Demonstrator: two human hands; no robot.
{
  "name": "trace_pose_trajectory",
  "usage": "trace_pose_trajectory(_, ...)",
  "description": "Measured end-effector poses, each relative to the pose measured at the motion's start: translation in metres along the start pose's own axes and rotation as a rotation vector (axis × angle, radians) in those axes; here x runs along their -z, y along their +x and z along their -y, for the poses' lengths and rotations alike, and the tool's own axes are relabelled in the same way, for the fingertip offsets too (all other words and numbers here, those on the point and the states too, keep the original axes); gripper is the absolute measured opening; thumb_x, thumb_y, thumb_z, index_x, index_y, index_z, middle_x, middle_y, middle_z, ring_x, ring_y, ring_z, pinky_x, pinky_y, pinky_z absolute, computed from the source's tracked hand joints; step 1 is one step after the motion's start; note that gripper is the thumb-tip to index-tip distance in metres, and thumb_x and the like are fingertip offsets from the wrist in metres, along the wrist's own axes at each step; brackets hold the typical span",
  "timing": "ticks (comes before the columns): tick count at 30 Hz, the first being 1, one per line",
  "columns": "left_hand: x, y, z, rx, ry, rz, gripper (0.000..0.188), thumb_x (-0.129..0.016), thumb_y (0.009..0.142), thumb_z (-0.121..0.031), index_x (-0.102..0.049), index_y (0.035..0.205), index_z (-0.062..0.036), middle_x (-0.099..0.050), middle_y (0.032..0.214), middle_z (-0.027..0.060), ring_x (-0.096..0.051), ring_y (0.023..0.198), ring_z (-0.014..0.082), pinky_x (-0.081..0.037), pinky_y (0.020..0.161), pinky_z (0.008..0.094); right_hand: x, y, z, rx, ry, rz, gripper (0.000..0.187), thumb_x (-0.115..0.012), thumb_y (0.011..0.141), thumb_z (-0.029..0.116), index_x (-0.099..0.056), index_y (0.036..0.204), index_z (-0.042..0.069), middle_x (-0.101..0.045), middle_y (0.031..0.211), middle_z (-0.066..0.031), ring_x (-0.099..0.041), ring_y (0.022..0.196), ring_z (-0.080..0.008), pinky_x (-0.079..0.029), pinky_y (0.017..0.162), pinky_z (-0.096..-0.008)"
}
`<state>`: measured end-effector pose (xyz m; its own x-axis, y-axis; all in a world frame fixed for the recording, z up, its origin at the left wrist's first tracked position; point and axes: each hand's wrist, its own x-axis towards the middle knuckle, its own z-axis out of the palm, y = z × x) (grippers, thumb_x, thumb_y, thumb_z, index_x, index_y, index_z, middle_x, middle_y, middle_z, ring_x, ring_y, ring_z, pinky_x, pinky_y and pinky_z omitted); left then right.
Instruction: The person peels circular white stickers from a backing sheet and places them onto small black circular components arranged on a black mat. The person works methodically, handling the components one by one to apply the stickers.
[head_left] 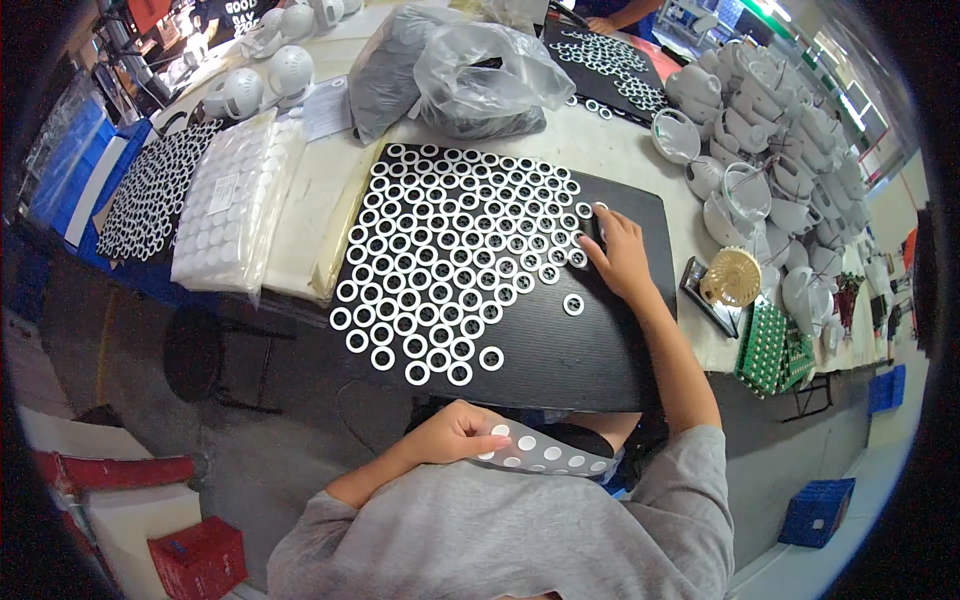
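Observation:
My left hand (455, 436) is close to my body, its thumb and fingers closed on a translucent sheet of round white stickers (552, 453) lying across my lap. My right hand (620, 252) rests over the right part of a black board (560, 345), thumb and index finger spread apart. Its fingertips are by the white rings with dark centres (585, 210) at the right edge of a large group. Whether a fingertip presses on one of them is too small to tell. A single ring (573, 304) lies apart from the group, nearer to me.
Left of the board lie a bagged pack of white discs (225, 205) and another ring-covered board (160, 190). Plastic bags (480, 75) stand behind. To the right are a small fan (732, 277), green circuit boards (768, 345) and heaped white housings (760, 140). A co-worker's hand (600, 25) shows at the far board.

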<state>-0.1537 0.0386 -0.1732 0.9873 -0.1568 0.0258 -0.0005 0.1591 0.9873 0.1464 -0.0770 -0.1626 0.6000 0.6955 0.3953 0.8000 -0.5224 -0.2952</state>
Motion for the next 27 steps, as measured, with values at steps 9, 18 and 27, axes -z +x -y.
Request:
trace_pose_trajectory(9, 0.002, 0.000, 0.005, 0.011, 0.018, 0.022, 0.027, -0.056, 0.081, -0.013, -0.048, 0.062, 0.0039, -0.049, 0.059, 0.0001, -0.038, 0.053, 0.0037, -0.031, 0.047, 0.0211, -0.003, 0.001, 0.004, 0.029, 0.050, 0.033, 0.054, -0.053, 0.077, 0.037, -0.040, 0.118, 0.003, -0.046, 0.116, -0.0197, -0.041, 0.109, -0.0325, -0.027, 0.093, -0.0397)
trace_pose_trajectory(18, 0.002, 0.001, 0.003, 0.026, -0.002, 0.030, 0.022, -0.057, 0.080, -0.013, -0.053, 0.067, 0.0042, -0.051, 0.061, 0.0003, -0.040, 0.055, 0.0036, -0.033, 0.049, 0.0204, -0.006, 0.020, -0.007, -0.069, 0.149, 0.071, 0.055, -0.049, 0.081, 0.037, -0.036, 0.120, 0.001, -0.044, 0.119, -0.0188, -0.044, 0.108, -0.0279, -0.024, 0.094, -0.0397)
trace_pose_trajectory(27, 0.002, -0.002, 0.004, 0.036, 0.014, -0.016, 0.024, -0.057, 0.080, -0.013, -0.052, 0.065, 0.0043, -0.051, 0.061, 0.0002, -0.040, 0.055, 0.0035, -0.033, 0.049, 0.0205, -0.023, 0.053, -0.024, -0.067, 0.205, 0.078, 0.057, -0.045, 0.082, 0.040, -0.033, 0.122, 0.000, -0.049, 0.113, -0.0196, -0.046, 0.106, -0.0287, -0.024, 0.094, -0.0403)
